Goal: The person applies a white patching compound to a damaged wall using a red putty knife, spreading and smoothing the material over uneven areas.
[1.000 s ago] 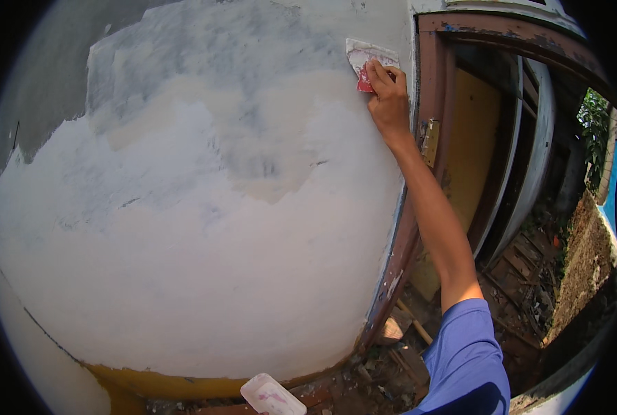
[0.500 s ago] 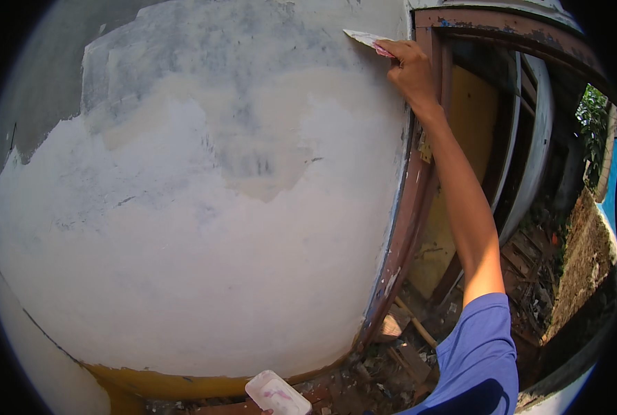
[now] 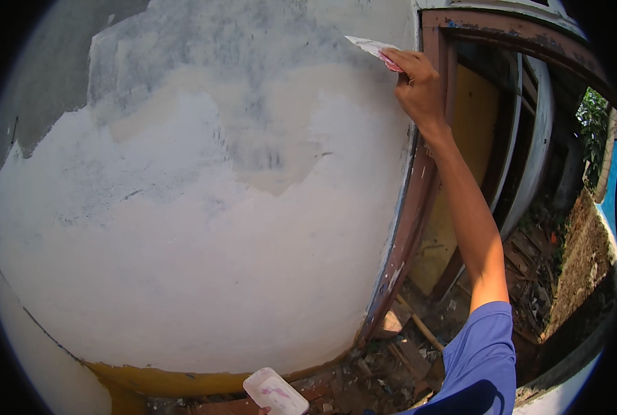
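Scraper (image 3: 376, 48) in right hand (image 3: 420, 88), seemingly lower

The one view, a wide fisheye worn on the head, looks from left of the brown door frame (image 3: 412, 214), near the wall (image 3: 239, 242) beside it, facing that wall and tipped downward, its lower edge reaching the ground (image 3: 363, 373) at the frame's foot.

Tilted, white-smeared scraper (image 3: 375, 49) above pink-stained white tray (image 3: 276, 391)
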`<state>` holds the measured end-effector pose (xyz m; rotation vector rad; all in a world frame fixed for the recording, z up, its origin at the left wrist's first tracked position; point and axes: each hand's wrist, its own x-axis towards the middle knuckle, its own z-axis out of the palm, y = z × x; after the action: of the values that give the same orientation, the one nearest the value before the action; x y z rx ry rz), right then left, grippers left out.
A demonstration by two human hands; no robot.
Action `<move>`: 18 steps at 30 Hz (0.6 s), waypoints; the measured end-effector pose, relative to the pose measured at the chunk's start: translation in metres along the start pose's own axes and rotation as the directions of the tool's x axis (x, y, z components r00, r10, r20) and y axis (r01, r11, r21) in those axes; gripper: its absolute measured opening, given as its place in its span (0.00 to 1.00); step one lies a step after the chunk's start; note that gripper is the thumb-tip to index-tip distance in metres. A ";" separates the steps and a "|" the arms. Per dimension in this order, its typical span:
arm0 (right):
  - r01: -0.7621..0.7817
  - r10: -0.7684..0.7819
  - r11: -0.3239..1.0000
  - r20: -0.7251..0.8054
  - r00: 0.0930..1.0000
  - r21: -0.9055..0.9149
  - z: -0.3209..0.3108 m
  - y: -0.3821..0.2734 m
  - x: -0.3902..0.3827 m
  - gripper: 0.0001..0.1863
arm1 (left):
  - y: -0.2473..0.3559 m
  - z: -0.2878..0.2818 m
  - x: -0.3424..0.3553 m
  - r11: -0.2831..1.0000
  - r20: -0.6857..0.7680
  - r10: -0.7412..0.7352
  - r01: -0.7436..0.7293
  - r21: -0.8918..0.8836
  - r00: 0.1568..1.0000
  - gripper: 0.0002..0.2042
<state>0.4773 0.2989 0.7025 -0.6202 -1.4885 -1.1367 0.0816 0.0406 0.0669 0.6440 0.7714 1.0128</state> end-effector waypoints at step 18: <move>-0.104 0.099 0.994 0.143 0.985 0.024 0.001 -0.065 -0.063 0.27 | 0.023 -0.023 0.007 0.995 0.021 -0.030 0.032 -0.092 0.999 0.40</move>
<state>0.4370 0.2865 0.6223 -0.7599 -1.5740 -1.0057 0.0535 0.0589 0.0700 0.5601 0.7118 1.0061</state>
